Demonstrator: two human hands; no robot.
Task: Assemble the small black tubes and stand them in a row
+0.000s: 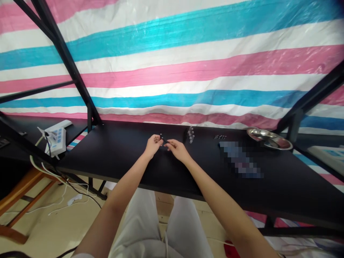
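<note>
Over the middle of the black table (120, 150), my left hand (153, 146) is closed, its fingertips pinching a small dark piece (161, 136) that stands up above the thumb. Close beside it, my right hand (177, 148) grips a thin dark rod (165, 141) that points toward the left hand. Whether the two parts touch is too small to tell. To the right of my hands lies a cluster of small clear pieces (191, 134), with a dark strip along its left side. Farther right is a row of tiny metallic bits (220, 137).
Two shiny metal dishes (279, 143) sit at the table's right end, near a blurred-out blue item (240, 161). A white power strip (57, 140) with cords is off the left end. Black metal posts (67, 57) flank a striped plastic sheet (172, 79).
</note>
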